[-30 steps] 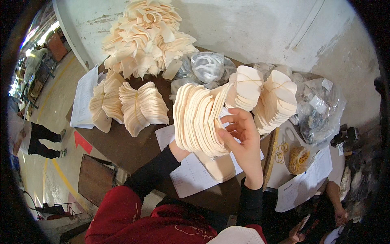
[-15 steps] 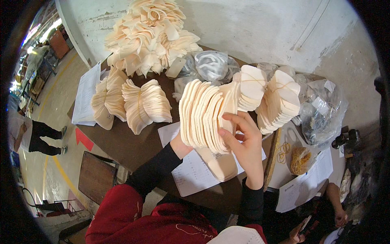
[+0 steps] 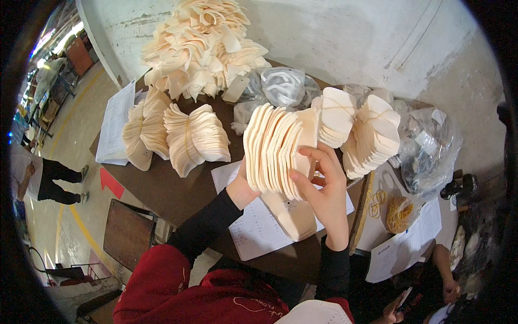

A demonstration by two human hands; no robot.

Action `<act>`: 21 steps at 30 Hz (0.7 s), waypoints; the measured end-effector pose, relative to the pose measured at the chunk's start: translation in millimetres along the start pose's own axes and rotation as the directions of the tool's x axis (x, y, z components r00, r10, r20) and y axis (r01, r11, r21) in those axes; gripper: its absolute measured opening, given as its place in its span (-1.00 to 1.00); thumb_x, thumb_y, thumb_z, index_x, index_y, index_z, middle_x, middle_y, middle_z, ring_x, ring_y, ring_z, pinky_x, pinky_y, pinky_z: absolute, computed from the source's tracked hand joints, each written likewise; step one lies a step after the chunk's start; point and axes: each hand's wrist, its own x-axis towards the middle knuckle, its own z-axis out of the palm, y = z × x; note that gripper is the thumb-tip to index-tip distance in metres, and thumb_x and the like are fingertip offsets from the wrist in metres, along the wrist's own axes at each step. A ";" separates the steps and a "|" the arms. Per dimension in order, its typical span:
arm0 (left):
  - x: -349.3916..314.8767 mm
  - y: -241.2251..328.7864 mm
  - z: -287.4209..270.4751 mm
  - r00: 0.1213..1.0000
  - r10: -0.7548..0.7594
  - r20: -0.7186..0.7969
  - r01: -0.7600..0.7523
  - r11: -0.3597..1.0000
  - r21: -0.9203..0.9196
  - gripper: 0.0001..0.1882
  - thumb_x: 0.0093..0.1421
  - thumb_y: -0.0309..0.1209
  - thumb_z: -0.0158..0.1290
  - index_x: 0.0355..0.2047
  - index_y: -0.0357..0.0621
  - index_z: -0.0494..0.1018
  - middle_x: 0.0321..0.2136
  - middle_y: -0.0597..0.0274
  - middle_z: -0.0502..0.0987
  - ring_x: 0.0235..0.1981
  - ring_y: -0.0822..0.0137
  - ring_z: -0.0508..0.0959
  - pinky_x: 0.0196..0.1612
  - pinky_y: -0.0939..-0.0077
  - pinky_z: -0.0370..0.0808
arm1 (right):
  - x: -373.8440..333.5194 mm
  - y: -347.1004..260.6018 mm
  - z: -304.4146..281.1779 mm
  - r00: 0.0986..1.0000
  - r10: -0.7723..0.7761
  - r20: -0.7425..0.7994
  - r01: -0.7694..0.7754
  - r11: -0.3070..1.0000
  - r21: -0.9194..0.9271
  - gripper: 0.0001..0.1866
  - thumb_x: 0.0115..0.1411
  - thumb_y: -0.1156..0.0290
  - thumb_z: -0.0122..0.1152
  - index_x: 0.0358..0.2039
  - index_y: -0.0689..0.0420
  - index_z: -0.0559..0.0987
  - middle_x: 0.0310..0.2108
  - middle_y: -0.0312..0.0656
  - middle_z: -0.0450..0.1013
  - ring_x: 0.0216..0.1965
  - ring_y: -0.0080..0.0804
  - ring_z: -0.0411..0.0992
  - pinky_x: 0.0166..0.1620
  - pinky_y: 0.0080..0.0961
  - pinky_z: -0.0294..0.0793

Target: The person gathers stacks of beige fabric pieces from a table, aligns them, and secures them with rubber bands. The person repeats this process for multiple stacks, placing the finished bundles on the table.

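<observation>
A thick stack of flat cream-coloured cut pieces [image 3: 275, 148] is held upright above the brown table [image 3: 167, 194]. My left hand [image 3: 242, 186] grips the stack from below and behind. My right hand [image 3: 321, 186] presses its front, fingers spread over the outermost pieces. One loose cream piece [image 3: 294, 216] lies on a printed paper sheet [image 3: 259, 227] under the hands.
Banded bundles of the same pieces [image 3: 194, 137] lie left, and two more bundles [image 3: 372, 135] right. A big loose heap [image 3: 199, 46] sits by the wall. Clear plastic bags [image 3: 431, 151], a pile of rubber bands [image 3: 399, 213] and papers lie right. Another person stands far left [image 3: 48, 181]; someone's hand [image 3: 450, 289] shows at lower right.
The stack has shifted slightly rightward and up in view, and my right fingers have slid further across its front. The table's things lie as before.
</observation>
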 end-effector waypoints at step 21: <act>0.5 1.5 21.4 0.996 -0.083 -0.030 0.081 0.994 -0.072 -0.50 0.38 -0.16 -0.14 0.18 -0.25 0.32 0.07 -0.05 0.48 0.02 0.13 0.56 0.09 0.13 0.54 | 0.4 10.2 3.6 0.998 0.030 -0.057 -0.029 1.000 0.005 -0.74 0.11 0.51 0.27 -0.15 0.16 0.55 0.16 -0.03 0.28 -0.14 -0.35 0.48 -0.24 -0.54 0.52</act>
